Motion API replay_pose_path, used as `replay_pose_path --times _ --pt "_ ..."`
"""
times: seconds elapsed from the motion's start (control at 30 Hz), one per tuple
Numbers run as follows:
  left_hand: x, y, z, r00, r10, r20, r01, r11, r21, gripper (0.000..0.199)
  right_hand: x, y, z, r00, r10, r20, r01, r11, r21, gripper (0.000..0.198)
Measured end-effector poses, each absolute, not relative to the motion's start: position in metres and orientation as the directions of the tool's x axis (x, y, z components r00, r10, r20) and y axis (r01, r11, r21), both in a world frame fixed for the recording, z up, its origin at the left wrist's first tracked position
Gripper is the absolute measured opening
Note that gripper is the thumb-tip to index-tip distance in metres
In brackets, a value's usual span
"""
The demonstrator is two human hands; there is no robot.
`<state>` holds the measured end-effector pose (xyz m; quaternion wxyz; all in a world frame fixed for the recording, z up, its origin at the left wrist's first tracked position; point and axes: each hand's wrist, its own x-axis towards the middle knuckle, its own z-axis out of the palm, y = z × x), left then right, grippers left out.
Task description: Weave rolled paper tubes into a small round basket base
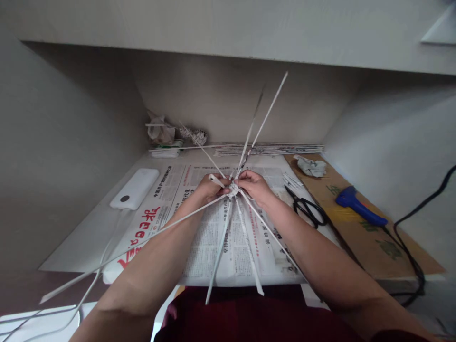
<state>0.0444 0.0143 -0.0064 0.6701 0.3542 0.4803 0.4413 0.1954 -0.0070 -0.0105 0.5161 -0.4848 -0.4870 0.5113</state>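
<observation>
A hub of paper sticks [233, 189] sits between the two hands, its long arms [267, 117] radiating outward. Left hand [209, 189] and right hand [254, 186] each pinch its edge, fingers curled closed. Newspaper [204, 259] lies beneath them; to their right, black scissors [309, 210], then a blue glue gun [359, 206] on cardboard [347, 232]; to their left, a white device [137, 187]

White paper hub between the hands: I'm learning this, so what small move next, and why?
Perhaps bend the white rolled-paper rod at the left hand over the white paper hub: its end juts free, and the right hand grips the hub.
</observation>
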Motion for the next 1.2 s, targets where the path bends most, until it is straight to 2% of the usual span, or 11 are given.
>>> replay_pose_path --times 0.13,0.43,0.53,0.67,0.73,0.97,1.2 --pt "0.042 0.013 -0.007 0.185 0.935 -0.302 -0.267 0.343 0.9 0.02 0.197 -0.005 -0.015 -0.004 1.0 -0.017 -0.047 -0.018 -0.999 0.032" --pt "0.041 0.01 -0.009 0.211 0.951 -0.227 -0.213 0.272 0.939 0.024 0.203 -0.003 -0.017 0.065 0.998 0.006 0.256 -0.011 -0.966 0.028" --pt "0.04 0.009 -0.009 0.235 0.947 -0.217 -0.209 0.267 0.941 0.026 0.202 -0.002 -0.019 0.065 0.998 0.0 0.19 -0.013 -0.982 0.03" --pt "0.04 0.01 -0.008 0.251 0.944 -0.216 -0.204 0.269 0.941 0.025 0.197 -0.004 -0.014 0.021 0.996 -0.091 -0.076 -0.089 -0.993 0.036" --pt "0.04 0.009 -0.008 0.256 0.941 -0.22 -0.205 0.275 0.939 0.023 0.195 -0.006 -0.008 -0.001 0.992 -0.127 -0.149 -0.125 -0.981 0.038" --pt "0.041 0.008 -0.009 0.252 0.932 -0.261 -0.23 0.32 0.919 0.018 0.195 -0.008 -0.002 0.036 0.986 -0.161 -0.089 -0.157 -0.984 0.026" --pt "0.042 0.009 -0.011 0.263 0.915 -0.305 -0.227 0.366 0.902 0.018 0.204 -0.007 -0.002 -0.081 0.984 -0.157 -0.027 -0.159 -0.987 0.025"
